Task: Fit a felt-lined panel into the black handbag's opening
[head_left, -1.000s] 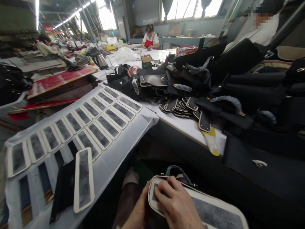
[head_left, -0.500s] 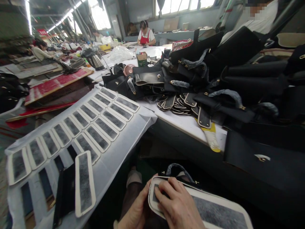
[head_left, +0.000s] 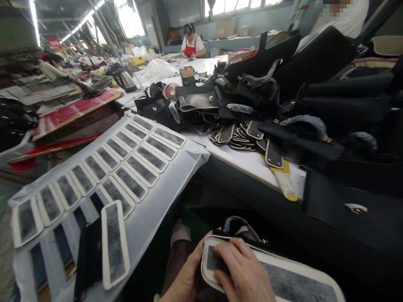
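Note:
A black handbag lies on its side in my lap, its wrapped handle (head_left: 241, 222) away from me. Its base is covered by a pale-edged panel with a grey centre (head_left: 292, 279). My left hand (head_left: 185, 272) is closed round the near left end of the bag, thumb along the rim. My right hand (head_left: 242, 268) presses bent fingertips onto the grey centre near that end, thumb apart from the fingers. To the left, a similar loose panel (head_left: 115, 245) leans on a black piece (head_left: 86, 256) at the sheeted board's edge.
Rows of pale-bordered panels (head_left: 130, 176) lie on the white-sheeted board (head_left: 176, 184). Black handbags (head_left: 315, 88) are heaped on the table at right, beside a pile of black tabs (head_left: 239, 136). A yellow-and-white brush-like tool (head_left: 286, 184) overhangs the table edge. Co-workers (head_left: 192, 44) sit farther back.
My right fingers have spread a little on the panel, the thumb now apart from them. The bag and both hands appear slightly farther right and lower as the view shifts.

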Demonstrator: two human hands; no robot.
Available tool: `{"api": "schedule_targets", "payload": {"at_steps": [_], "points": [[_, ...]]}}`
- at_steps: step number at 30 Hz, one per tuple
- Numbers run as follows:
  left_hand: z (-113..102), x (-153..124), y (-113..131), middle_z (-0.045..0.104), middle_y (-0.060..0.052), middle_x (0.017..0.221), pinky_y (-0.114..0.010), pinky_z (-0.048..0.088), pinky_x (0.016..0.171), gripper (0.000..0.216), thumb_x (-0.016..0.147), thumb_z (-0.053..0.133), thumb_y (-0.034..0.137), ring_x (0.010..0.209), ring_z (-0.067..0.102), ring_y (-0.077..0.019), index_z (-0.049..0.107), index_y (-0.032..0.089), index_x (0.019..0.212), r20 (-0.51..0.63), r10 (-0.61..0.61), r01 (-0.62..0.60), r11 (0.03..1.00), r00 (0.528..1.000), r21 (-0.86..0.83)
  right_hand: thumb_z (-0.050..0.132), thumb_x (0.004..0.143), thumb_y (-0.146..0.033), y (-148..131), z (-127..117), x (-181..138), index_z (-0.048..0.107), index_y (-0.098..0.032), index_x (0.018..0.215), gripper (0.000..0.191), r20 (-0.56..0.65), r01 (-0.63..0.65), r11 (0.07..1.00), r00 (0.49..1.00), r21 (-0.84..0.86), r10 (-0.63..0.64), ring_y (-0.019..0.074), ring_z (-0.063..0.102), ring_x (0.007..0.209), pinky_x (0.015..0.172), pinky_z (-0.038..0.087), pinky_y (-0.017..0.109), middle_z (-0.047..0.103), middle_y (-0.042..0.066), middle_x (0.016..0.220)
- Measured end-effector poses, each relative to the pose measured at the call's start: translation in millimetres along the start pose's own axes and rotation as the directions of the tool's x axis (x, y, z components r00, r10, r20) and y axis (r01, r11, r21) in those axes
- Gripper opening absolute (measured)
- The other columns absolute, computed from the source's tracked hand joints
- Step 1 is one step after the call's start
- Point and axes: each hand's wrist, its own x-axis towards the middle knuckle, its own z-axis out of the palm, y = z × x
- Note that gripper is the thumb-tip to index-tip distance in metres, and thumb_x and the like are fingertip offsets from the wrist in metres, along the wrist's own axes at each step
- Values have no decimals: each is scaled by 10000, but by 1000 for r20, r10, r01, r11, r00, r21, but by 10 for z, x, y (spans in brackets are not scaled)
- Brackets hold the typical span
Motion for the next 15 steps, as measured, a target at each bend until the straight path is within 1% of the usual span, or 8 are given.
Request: {"api": "schedule_targets", "payload": {"at_steps": [4, 8, 11, 13, 15], "points": [[-38, 8, 37, 521, -79, 1445, -288, 229, 1191, 592, 848, 692, 447, 1429, 335, -225, 569, 146, 1342, 19, 62, -64, 987, 998, 148, 627, 697, -24, 36, 25, -18, 549, -284, 1080, 470, -25, 22, 999, 999, -36, -23, 241, 567, 998, 837, 457, 339, 679, -55, 1030], [-9, 1, 90, 519, -90, 1442, -352, 202, 1205, 574, 897, 614, 472, 1435, 322, -247, 548, 140, 1361, 39, 78, -86, 946, 996, 313, 628, 694, -39, 44, 29, -21, 548, -275, 1077, 457, -52, 54, 996, 997, -67, -58, 242, 575, 988, 840, 443, 329, 687, -53, 1020], [-5, 4, 119, 552, -102, 1410, -394, 224, 1198, 592, 889, 605, 512, 1407, 370, -282, 559, 148, 1354, 45, 109, -118, 897, 993, 425, 614, 683, -41, 52, 48, -23, 555, -267, 1055, 440, -72, 63, 995, 995, -82, -69, 243, 582, 974, 841, 433, 324, 693, -50, 999], [-36, 15, 141, 562, -112, 1401, -431, 240, 1192, 625, 890, 599, 518, 1378, 413, -301, 522, 152, 1391, 60, 115, -129, 858, 992, 497, 596, 675, -41, 57, 74, -27, 562, -263, 1043, 431, -81, 58, 994, 995, -91, -66, 245, 586, 962, 837, 426, 326, 695, -46, 987], [-75, 22, 172, 543, -109, 1421, -453, 224, 1197, 637, 890, 597, 522, 1382, 407, -303, 503, 163, 1407, 75, 134, -152, 782, 988, 604, 583, 668, -51, 59, 105, -29, 569, -257, 1033, 420, -107, 63, 993, 992, -103, -74, 245, 592, 942, 829, 420, 326, 697, -40, 964]]}}
